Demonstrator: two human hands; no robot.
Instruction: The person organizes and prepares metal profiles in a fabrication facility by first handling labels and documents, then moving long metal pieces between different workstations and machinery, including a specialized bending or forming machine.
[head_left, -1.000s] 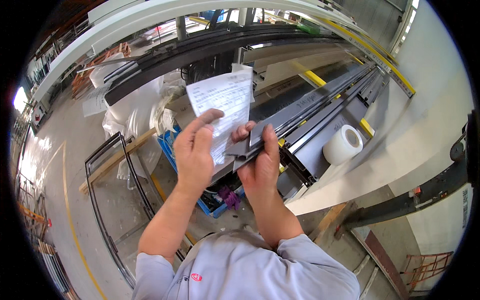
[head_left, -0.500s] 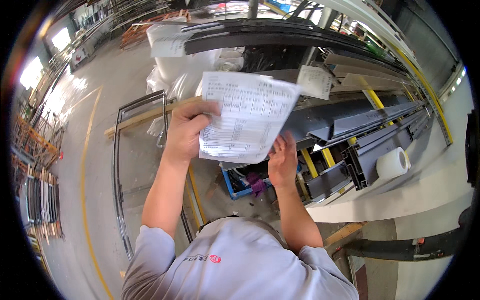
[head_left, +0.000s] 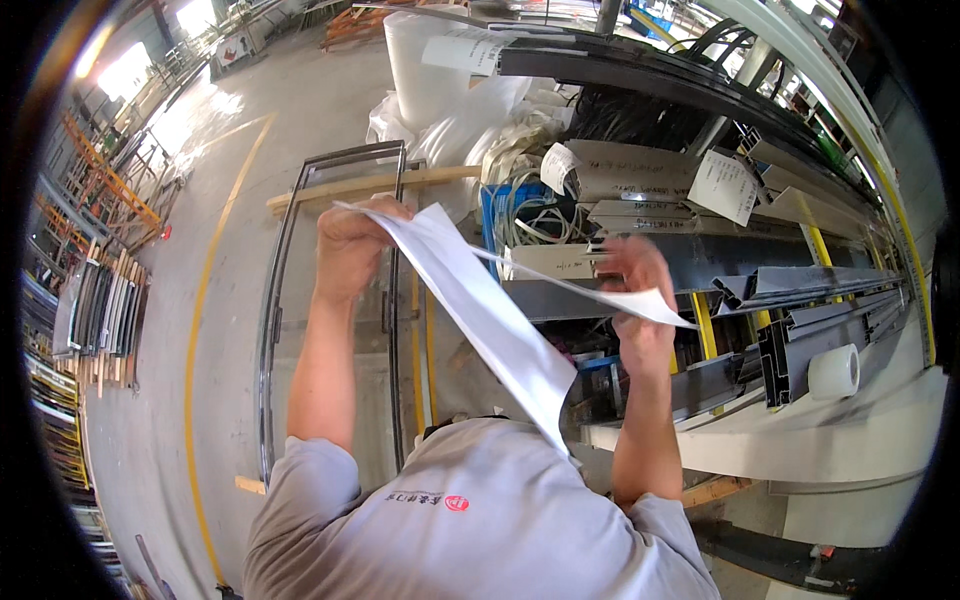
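My left hand (head_left: 358,240) is closed on the upper left ends of some paper sheets (head_left: 490,310). One broad white sheet hangs down toward my chest with its blank side showing. A second, thinner-looking strip of paper (head_left: 570,285) spreads off to the right, seen nearly edge-on. Its far end crosses in front of my right hand (head_left: 645,345), covering part of the palm. The right fingers are raised above that paper and smeared by motion, so whether they grip it is unclear.
A dark rectangular frame (head_left: 268,370) leans to my left against a wooden bar. At right, a rack holds dark metal profiles (head_left: 800,285) with paper labels (head_left: 722,187). A white roll (head_left: 834,372) sits near them. Wrapped white rolls (head_left: 440,95) stand beyond.
The sheets, which faced me flat with printing visible, are now tilted and fanned apart. My right hand has risen and moved right. The view has shifted, too.
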